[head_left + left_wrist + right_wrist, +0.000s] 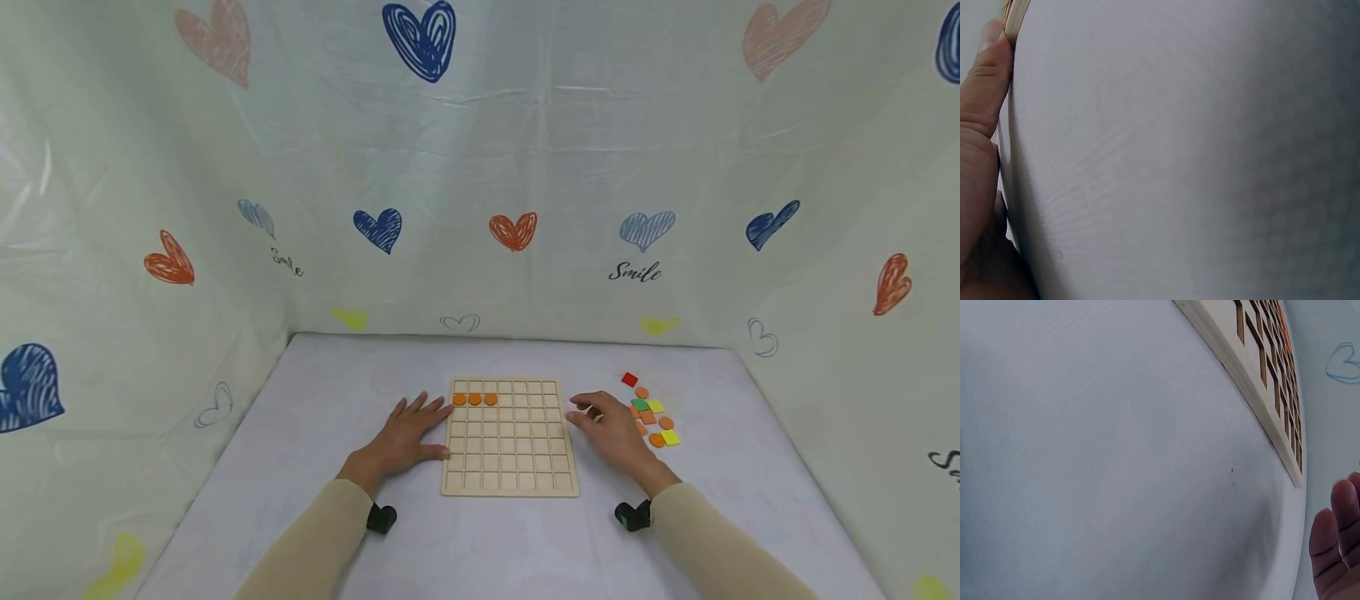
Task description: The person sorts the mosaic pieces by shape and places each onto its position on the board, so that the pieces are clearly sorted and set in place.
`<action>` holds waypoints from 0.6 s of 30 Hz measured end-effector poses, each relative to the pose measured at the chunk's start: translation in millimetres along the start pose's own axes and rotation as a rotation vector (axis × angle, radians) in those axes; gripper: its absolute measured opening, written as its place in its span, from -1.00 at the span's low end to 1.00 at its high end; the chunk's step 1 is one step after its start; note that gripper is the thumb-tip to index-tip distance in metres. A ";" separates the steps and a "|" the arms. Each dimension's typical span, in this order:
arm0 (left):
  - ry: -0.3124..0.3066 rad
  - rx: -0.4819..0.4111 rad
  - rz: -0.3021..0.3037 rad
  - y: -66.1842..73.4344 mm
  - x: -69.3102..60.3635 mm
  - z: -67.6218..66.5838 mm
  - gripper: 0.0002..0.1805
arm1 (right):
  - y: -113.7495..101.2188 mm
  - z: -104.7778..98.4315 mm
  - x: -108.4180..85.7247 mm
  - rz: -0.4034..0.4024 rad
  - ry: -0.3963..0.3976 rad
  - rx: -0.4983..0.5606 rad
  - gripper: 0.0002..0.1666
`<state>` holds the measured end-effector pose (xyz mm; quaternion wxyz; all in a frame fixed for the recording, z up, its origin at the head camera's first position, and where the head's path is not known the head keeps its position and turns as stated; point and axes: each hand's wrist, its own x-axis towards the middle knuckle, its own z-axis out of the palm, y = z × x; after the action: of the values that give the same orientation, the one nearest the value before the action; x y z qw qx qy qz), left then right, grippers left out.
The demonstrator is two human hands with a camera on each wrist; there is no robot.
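Observation:
A pale wooden grid board (510, 458) lies flat on the table, with three orange discs (475, 400) in a row in its upper left cells. My left hand (405, 437) rests on the cloth with fingers spread, its index fingertip and thumb at the board's left edge. In the left wrist view the thumb (988, 75) meets the board's side. Just off the board's right edge is my right hand (615, 429), thumb and index finger apart and the other fingers loosely bent. No piece shows between them. The right wrist view catches only some fingertips (1325, 544).
Right of my right hand lies a loose cluster of small pieces: a red square (629, 379), a green piece (640, 404), yellow squares (670, 437) and several orange pieces (666, 423). A white cloth covers the table (510, 550). A heart-printed curtain (465, 167) stands behind and at both sides.

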<state>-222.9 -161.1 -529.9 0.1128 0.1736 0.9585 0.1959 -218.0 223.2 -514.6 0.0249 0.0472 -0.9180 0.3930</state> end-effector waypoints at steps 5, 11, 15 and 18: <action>0.003 0.004 0.000 1.1 0.4 -1.1 -0.03 | 10.1 -10.6 -3.9 0.020 0.004 -0.015 -0.59; -0.008 0.001 -0.007 0.9 -0.3 -1.2 -0.02 | 24.5 -24.3 -10.9 0.026 0.015 -0.079 -0.57; 0.000 -0.010 -0.003 0.5 -0.7 -0.8 -0.02 | 33.8 -37.3 -18.0 0.020 0.031 -0.099 -0.57; 0.005 -0.014 0.003 0.0 -0.5 -0.6 -0.03 | 40.9 -47.9 -24.1 0.020 0.042 -0.108 -0.57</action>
<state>-222.6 -161.4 -529.4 0.1115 0.1738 0.9572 0.2030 -198.0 287.6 -513.0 0.0427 0.0283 -0.9375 0.3442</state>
